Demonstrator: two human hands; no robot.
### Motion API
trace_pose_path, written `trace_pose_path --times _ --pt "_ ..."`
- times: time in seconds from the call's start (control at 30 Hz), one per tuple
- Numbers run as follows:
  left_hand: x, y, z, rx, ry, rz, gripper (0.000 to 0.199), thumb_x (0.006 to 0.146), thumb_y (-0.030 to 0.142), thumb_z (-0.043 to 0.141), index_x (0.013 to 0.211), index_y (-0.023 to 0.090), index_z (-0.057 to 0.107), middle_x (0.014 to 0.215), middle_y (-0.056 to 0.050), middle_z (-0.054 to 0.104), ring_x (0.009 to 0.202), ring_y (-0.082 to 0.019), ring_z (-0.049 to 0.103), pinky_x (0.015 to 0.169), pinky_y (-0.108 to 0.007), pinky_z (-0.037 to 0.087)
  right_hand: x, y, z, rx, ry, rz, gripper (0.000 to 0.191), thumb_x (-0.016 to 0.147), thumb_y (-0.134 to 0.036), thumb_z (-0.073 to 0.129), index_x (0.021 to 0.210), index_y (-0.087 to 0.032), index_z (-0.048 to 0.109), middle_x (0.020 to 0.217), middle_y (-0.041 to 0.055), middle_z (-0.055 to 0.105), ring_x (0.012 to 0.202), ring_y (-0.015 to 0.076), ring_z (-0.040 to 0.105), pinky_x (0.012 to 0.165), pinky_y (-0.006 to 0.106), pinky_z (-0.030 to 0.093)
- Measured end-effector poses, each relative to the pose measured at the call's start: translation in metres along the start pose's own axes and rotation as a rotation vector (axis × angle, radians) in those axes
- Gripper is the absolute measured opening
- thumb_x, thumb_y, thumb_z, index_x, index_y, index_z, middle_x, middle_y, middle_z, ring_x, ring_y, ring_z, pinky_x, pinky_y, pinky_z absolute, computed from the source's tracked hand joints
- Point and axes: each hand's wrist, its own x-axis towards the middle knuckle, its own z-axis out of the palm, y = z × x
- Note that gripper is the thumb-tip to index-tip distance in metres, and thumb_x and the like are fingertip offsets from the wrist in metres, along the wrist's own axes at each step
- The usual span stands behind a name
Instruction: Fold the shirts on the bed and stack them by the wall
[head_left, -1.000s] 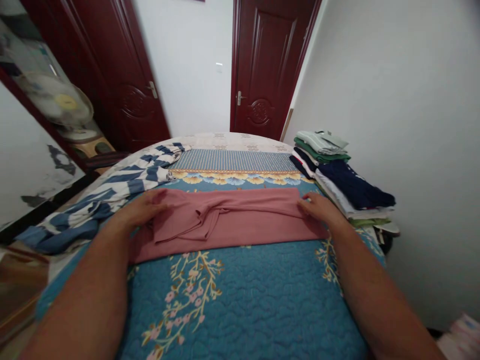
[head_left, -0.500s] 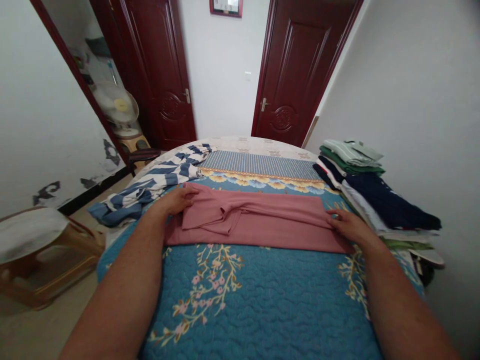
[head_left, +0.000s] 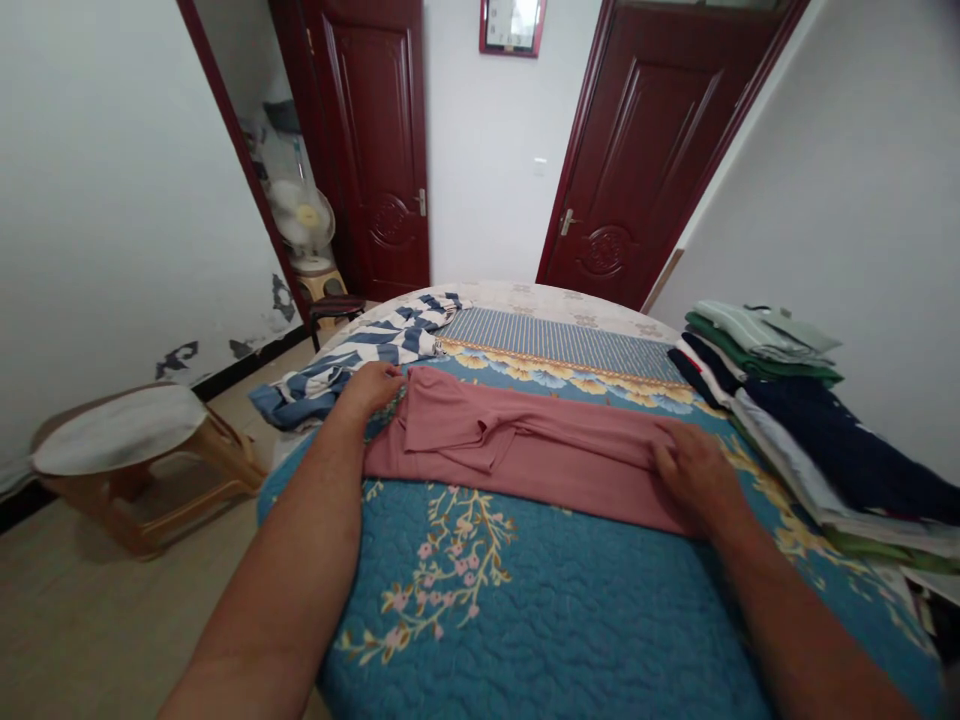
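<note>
A dusty-pink garment (head_left: 555,456) lies folded into a long band across the quilt (head_left: 600,600). A narrow fold runs along it, with a small opening and a loose flap towards the left. At its upper left corner is my left hand (head_left: 373,388), fingers drawn together at the cloth's edge. My right hand (head_left: 701,478) is over the other end, thumb and fingers closed on the cloth and partly blurred. Beyond my left hand lies a rumpled blue-and-white striped garment (head_left: 375,345).
Folded clothes (head_left: 810,420) are stacked at the right, with green and navy pieces on top. The teal floral quilt covers a round-ended surface with a pale cloth (head_left: 525,296) at its far end. A stool (head_left: 120,430) stands on the floor at the left.
The view has turned left, so the scene shifts right. My right hand has moved inward over the garment's right end. My left hand has stayed near the upper left corner.
</note>
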Motion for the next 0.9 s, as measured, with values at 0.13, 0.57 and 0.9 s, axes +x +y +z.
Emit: trace_pose_path --times 0.13,0.57,0.9 --pt "-0.004 0.009 -0.005 -0.138 0.277 0.191 0.041 0.095 0.034 0.051 0.118 0.016 0.08 0.119 -0.01 0.081 0.111 -0.025 0.072 0.102 -0.034 0.055 0.003 -0.02 0.019 0.136 -0.156 -0.111 0.041 0.102 -0.034 0.048 0.13 -0.018 0.074 0.132 0.0172 0.075 0.124 0.0332 0.069 0.115 0.05 0.051" --pt "-0.021 0.04 0.07 0.342 -0.241 0.461 0.096 0.09 0.076 0.066 0.167 0.022 0.047 0.176 -0.02 0.037 0.163 -0.047 0.026 0.132 -0.063 0.017 0.001 -0.015 0.029 0.176 -0.176 -0.081 0.047 0.101 -0.035 0.045 0.129 -0.017 0.078 0.135 0.0158 0.076 0.127 0.0319 0.071 0.117 0.05 0.052" --pt "-0.055 0.094 0.04 0.123 -0.28 0.586 0.056 0.093 0.059 0.069 0.134 0.02 0.076 0.125 -0.013 0.079 0.111 -0.029 0.073 0.097 -0.036 0.053 0.002 -0.024 0.021 0.218 -0.156 -0.14 0.041 0.099 -0.029 0.05 0.128 -0.015 0.076 0.131 0.0173 0.076 0.123 0.0317 0.07 0.116 0.05 0.052"
